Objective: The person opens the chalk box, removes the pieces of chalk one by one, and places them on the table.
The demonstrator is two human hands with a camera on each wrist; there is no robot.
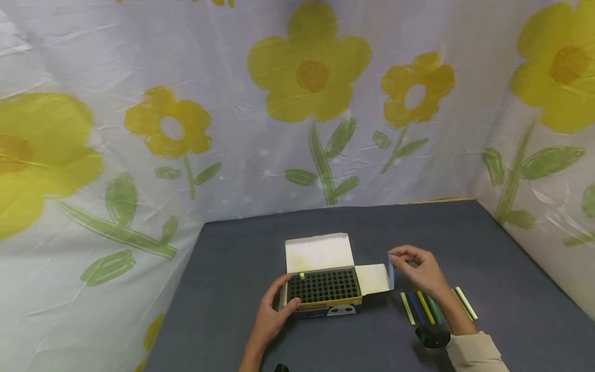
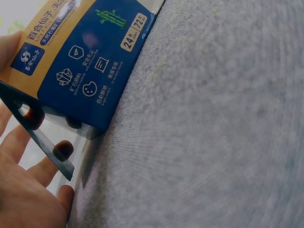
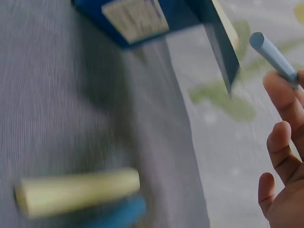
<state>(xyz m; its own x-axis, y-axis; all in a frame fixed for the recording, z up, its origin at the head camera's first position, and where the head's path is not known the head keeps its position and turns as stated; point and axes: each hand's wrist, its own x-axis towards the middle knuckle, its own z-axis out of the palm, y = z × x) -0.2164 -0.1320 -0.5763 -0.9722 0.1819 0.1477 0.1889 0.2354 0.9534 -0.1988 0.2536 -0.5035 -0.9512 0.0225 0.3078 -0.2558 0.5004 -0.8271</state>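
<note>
An open chalk box [image 1: 321, 309] stands on the table, with a dark grid of holes [image 1: 325, 287] inside. One pale yellow chalk stick [image 1: 302, 276] pokes up from a hole near its back left corner. My left hand [image 1: 271, 315] grips the box at its left end, thumb at the front edge. In the left wrist view the printed blue and yellow side [image 2: 90, 61] of the box shows beside the fingers. Right of the box, my right hand [image 1: 420, 271] pinches a light blue chalk stick [image 1: 391, 271] upright, just past the open side flap [image 1: 373, 279].
Several loose chalk sticks lie in a row under the right forearm, among them a pale yellow one [image 1: 407, 308], a yellow one [image 1: 425, 307] and a white one [image 1: 466, 303]. The box's lid [image 1: 319, 252] is folded back. A flowered curtain [image 1: 260, 170] borders the dark table [image 1: 223, 310].
</note>
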